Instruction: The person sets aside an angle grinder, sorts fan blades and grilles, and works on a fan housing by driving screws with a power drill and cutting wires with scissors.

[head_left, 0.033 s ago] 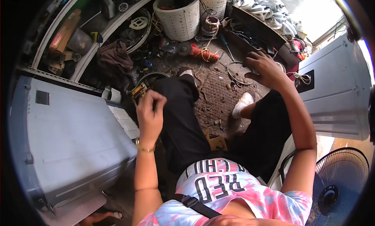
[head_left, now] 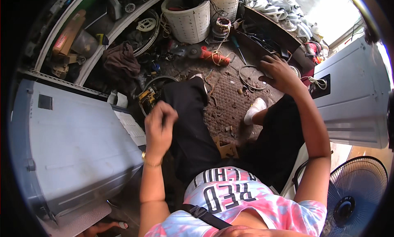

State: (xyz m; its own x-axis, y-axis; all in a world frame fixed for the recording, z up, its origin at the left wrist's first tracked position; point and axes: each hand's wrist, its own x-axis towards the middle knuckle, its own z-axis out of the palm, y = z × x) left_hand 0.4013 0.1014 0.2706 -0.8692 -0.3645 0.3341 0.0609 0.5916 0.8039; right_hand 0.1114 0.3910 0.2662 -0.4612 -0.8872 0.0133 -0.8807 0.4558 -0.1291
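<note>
My left hand (head_left: pixel 159 130) is raised over my left trouser leg, its fingers curled in and slightly blurred. Whatever those fingers hold, if anything, I cannot make out. Just beyond it, a yellow and black power tool (head_left: pixel 147 96) lies by a round metal rim. On the right, my right hand (head_left: pixel 281 75) hangs above my knee with thumb and fingers apart, and nothing shows in it. Below its fingertips a pale wire loop (head_left: pixel 251 78) lies on the floor. A dark open tray of tools (head_left: pixel 266 38) stands beyond that hand.
A red angle grinder (head_left: pixel 213 56) and a screwdriver (head_left: pixel 239 48) lie ahead on the dirty floor mat (head_left: pixel 225 99). White perforated tubs (head_left: pixel 188 23) stand behind. A grey-blue appliance (head_left: pixel 78 142) is at left, a pale panel (head_left: pixel 353 93) and a fan (head_left: pixel 357 200) at right.
My left hand has come slightly toward me and to the right, its fingers curled closer together. My right hand has barely moved.
</note>
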